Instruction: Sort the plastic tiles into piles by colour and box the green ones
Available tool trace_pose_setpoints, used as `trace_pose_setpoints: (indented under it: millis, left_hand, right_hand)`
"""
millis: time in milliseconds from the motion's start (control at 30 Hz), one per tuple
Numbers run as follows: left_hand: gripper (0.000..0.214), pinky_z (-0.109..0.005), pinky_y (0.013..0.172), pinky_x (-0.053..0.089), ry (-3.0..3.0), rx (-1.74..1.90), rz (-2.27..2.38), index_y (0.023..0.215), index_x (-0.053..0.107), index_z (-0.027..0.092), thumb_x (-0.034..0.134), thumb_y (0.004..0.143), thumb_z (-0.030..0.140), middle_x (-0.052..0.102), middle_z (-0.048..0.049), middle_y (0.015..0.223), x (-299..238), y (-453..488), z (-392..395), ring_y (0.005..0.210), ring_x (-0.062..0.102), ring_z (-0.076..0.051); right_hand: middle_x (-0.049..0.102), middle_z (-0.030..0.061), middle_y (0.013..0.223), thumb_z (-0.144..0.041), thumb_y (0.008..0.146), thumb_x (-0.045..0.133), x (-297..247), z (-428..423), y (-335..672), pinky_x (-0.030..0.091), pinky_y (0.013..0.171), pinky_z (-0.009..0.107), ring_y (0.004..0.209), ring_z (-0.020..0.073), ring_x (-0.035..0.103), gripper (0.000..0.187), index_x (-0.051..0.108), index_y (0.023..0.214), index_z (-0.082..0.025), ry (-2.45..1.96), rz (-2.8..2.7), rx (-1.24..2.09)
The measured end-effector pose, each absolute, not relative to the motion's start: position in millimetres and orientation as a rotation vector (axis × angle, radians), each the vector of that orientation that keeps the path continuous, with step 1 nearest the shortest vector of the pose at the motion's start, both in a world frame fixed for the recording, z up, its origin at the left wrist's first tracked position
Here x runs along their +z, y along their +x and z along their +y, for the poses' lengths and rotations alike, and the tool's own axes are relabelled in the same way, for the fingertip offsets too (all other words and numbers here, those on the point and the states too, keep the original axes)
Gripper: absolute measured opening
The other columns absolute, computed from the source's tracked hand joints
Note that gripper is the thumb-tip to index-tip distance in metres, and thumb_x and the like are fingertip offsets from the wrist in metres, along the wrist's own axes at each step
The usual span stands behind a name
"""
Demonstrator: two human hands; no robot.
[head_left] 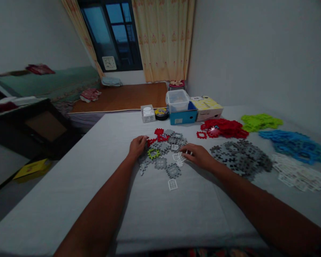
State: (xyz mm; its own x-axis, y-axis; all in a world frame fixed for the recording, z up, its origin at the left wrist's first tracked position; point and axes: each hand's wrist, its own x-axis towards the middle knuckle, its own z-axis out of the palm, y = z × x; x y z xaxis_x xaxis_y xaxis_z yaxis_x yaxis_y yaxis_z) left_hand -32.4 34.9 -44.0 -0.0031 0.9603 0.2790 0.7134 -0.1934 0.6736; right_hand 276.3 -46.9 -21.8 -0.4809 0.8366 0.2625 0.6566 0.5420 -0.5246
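Note:
A mixed pile of flat toothed plastic building pieces lies between my hands, mostly grey pieces (161, 163) with a few red ones (159, 131) and one yellow-green square frame (153, 154). My left hand (138, 147) rests at the pile's left edge, fingers curled together; whatever they may grip is hidden. On the right side, my right hand (199, 155) hovers by small white window-shaped pieces (174, 147), thumb and fingers apart, with nothing visible held. Nearer to me, a single white window piece (172, 184) lies on the white-covered table (160, 214).
Sorted heaps fill the right side: red pieces (226, 127), yellow-green pieces (260, 122), blue pieces (296, 142), dark grey pieces (240, 157) and white pieces (301, 173). Behind stand a clear plastic tub (178, 101), a blue box (183, 116), a yellow box (207, 107) and a small white box (148, 114).

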Motion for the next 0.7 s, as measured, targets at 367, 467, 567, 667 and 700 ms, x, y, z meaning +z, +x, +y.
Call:
trace_pose_setpoints:
  millis: [367, 467, 567, 667, 700]
  left_hand:
    - [0.048, -0.028, 0.073, 0.044, 2.103, 0.851, 1.814, 0.094, 0.073, 0.018, 0.035, 0.090, 0.047, 0.074, -0.0064, 0.090, -37.5, -29.0, 31.6, 0.085, 0.064, -0.022]
    - [0.048, -0.028, 0.075, 0.045, 2.126, 0.829, 1.809, 0.094, 0.073, 0.019, 0.035, 0.089, 0.047, 0.074, -0.0062, 0.092, -37.2, -31.1, 33.5, 0.087, 0.065, -0.022]
    - [0.050, -0.028, 0.078, 0.045, 2.160, 0.831, 1.799, 0.098, 0.073, 0.018, 0.034, 0.089, 0.048, 0.074, -0.0075, 0.100, -38.5, -33.8, 36.1, 0.093, 0.065, -0.023]
    - [0.052, -0.027, 0.078, 0.046, 2.172, 0.799, 1.821, 0.100, 0.072, 0.017, 0.033, 0.088, 0.050, 0.073, -0.0082, 0.101, -39.3, -35.4, 37.8, 0.093, 0.065, -0.023]
    - [0.052, -0.027, 0.077, 0.046, 2.183, 0.776, 1.830, 0.100, 0.072, 0.017, 0.033, 0.089, 0.050, 0.074, -0.0082, 0.100, -39.0, -35.5, 38.0, 0.092, 0.065, -0.023]
  right_hand:
    - [0.060, 0.0110, 0.121, -0.048, 0.076, 0.071, -15.9, -70.2, 253.2, 0.038, 0.096, 0.039, 0.114, 0.0243, 0.047, 0.052, 0.060, 0.118, -0.019, -0.861, -2.633, 0.440]
    - [0.063, 0.0090, 0.110, -0.043, 0.070, 0.078, -14.3, -70.7, 249.1, 0.042, 0.088, 0.034, 0.105, 0.0228, 0.052, 0.049, 0.061, 0.108, -0.019, -0.945, -2.536, 0.477]
    - [0.066, 0.0044, 0.096, -0.032, 0.080, 0.070, -4.0, -70.0, 260.4, 0.044, 0.078, 0.027, 0.088, 0.0165, 0.058, 0.024, 0.062, 0.098, -0.019, -1.000, -2.410, 0.572]
    - [0.066, 0.0014, 0.084, -0.028, 0.084, 0.063, 12.7, -68.4, 299.2, 0.044, 0.071, 0.024, 0.076, 0.0132, 0.059, 0.013, 0.063, 0.093, -0.018, -1.153, -2.221, 0.623]
    - [0.066, 0.0012, 0.082, -0.029, 0.083, 0.063, 17.7, -68.0, 316.6, 0.044, 0.070, 0.024, 0.075, 0.0135, 0.060, 0.014, 0.063, 0.091, -0.018, -1.237, -2.173, 0.592]
